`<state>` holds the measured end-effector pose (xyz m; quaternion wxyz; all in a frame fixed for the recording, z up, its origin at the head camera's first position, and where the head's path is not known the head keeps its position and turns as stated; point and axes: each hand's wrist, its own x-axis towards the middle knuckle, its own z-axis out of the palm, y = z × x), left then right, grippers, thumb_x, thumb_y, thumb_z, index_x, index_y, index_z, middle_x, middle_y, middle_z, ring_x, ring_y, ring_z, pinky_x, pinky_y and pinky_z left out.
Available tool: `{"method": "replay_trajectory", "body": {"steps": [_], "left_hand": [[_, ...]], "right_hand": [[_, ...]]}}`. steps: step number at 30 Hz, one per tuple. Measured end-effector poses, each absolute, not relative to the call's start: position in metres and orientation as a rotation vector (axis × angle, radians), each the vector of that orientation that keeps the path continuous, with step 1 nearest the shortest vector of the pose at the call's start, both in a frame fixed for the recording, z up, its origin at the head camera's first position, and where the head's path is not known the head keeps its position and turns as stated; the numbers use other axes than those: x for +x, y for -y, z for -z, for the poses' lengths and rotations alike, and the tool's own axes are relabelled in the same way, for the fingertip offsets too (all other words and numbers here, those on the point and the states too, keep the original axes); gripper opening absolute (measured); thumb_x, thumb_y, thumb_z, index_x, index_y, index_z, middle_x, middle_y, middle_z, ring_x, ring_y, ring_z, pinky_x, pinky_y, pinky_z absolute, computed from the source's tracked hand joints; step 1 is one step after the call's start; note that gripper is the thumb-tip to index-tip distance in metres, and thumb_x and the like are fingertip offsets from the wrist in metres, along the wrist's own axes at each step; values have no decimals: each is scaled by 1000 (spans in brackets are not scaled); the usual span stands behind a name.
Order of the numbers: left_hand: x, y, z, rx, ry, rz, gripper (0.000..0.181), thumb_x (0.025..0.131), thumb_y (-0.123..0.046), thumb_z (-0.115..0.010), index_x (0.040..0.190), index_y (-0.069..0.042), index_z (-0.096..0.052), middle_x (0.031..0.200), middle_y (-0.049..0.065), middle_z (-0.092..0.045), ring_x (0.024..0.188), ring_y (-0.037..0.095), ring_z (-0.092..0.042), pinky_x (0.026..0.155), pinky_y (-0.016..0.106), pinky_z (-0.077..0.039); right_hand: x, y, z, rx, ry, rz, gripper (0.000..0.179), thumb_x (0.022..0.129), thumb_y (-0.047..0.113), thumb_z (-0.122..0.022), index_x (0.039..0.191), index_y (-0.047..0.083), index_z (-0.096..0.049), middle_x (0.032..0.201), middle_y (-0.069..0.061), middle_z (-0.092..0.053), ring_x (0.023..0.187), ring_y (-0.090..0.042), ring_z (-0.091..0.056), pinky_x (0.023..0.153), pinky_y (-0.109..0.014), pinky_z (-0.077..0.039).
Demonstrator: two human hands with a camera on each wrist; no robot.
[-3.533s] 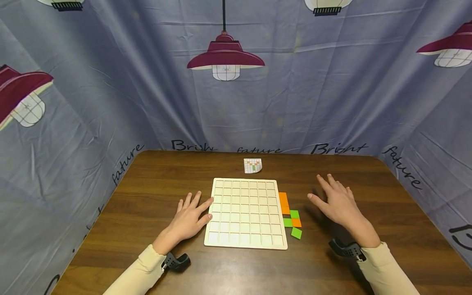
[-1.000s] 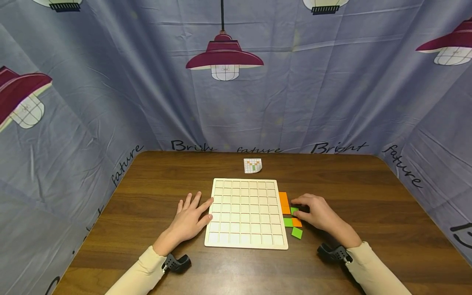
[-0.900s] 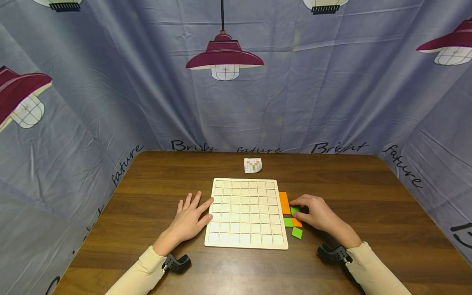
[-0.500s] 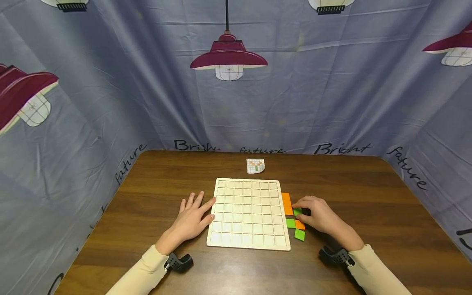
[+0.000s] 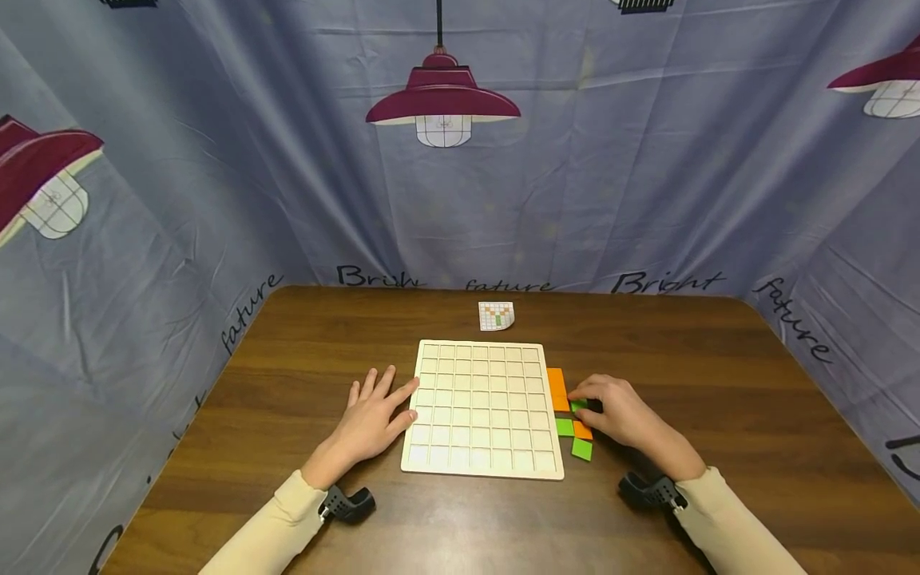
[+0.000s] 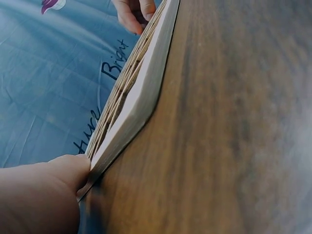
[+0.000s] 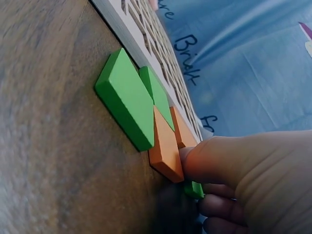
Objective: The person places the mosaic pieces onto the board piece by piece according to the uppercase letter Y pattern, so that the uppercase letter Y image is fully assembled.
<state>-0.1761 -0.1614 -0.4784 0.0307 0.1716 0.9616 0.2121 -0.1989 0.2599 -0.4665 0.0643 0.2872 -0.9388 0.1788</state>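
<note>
A pale wooden grid board [image 5: 483, 409] lies in the middle of the brown table. My left hand [image 5: 366, 423] rests at its left edge with fingers spread, index finger and thumb touching the rim; the left wrist view shows the thumb [image 6: 72, 169] against the board's side. Right of the board, my right hand [image 5: 616, 409] pinches a green square tile [image 5: 579, 406] between thumb and fingers, which partly cover it. Close by lie orange tiles [image 5: 557, 390], another orange tile [image 5: 583, 430] under the thumb, a green tile [image 5: 565, 427] at the board's edge and a tilted green tile [image 5: 582, 450].
Behind the board lies a small paper card [image 5: 496, 316] printed with a coloured grid pattern. The wooden table [image 5: 323, 335] is enclosed by a grey-blue curtain [image 5: 575, 200] with printed lamps and lettering. A black band [image 5: 650, 489] sits on each wrist.
From raised and spread at the right, my right hand has come left and down, its fingers closing around the green tile. Over the last second it has barely moved. My left hand stays put.
</note>
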Motion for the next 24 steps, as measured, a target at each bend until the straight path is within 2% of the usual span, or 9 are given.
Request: {"method": "replay_trajectory", "body": {"steps": [12, 24], "left_hand": [[-179, 161, 473, 532, -2997, -657, 54, 104, -37, -56, 154, -18, -48, 163, 31, -29, 151, 59, -17, 115, 80, -14], [-175, 160, 481, 523, -2978, -670, 53, 104, -38, -55, 154, -20, -49, 164, 30, -27, 152, 58, -14, 116, 79, -12]], "right_hand": [[-205, -257, 461, 850, 2829, -537, 21, 82, 6, -81, 103, 4, -80, 100, -8, -73, 92, -27, -70, 84, -48, -59], [-197, -257, 465, 852, 2853, -527, 21, 82, 6, -81, 103, 3, -80, 99, -8, -72, 90, -24, -68, 81, -44, -60]]}}
